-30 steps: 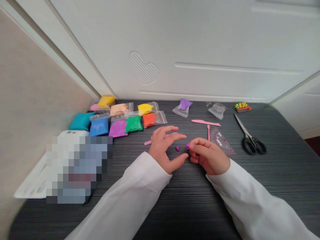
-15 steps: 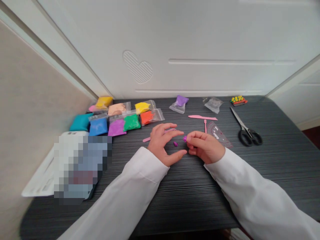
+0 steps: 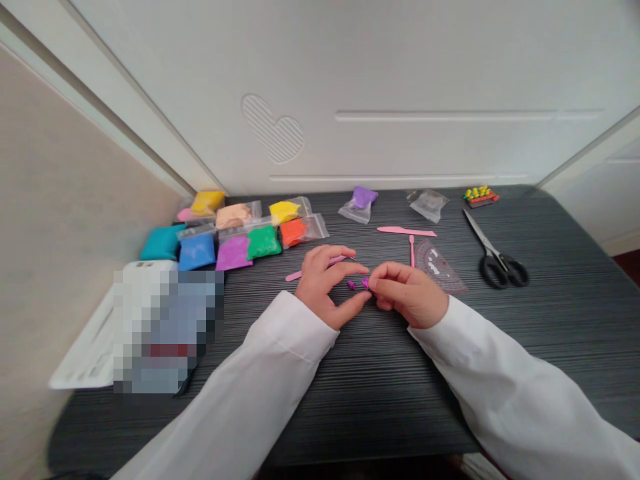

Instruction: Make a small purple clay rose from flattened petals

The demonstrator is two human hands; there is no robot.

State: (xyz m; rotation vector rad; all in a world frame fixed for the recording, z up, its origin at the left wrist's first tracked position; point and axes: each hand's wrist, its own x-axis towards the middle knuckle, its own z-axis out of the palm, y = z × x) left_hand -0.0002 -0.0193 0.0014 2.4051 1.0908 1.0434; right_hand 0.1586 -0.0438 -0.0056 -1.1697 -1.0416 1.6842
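Note:
My right hand (image 3: 411,293) pinches a small piece of purple clay (image 3: 365,283) between thumb and fingertips. Opposite it, my left hand (image 3: 327,287) rests with thumb and fingers curved apart around the piece, its fingertips close to it; whether they touch it I cannot tell. Another small purple clay bit (image 3: 351,285) lies on the dark table between the hands. A pink modelling tool (image 3: 294,276) passes partly hidden behind my left hand. Beyond my right hand lie a pink plastic knife (image 3: 406,231), a short pink tool (image 3: 411,251) and a clear protractor-like triangle (image 3: 440,268) with white bits on it.
Black-handled scissors (image 3: 493,257) lie at the right, below a small yellow-and-red clay model (image 3: 480,196). Bags of coloured clay, among them a green one (image 3: 264,242), cluster at back left. A purple clay bag (image 3: 364,198) and a clear bag (image 3: 429,205) stand near the white panel.
My right hand has moved slightly left, bringing the pinched purple piece between my left thumb and fingers. The left thumb has risen slightly towards it.

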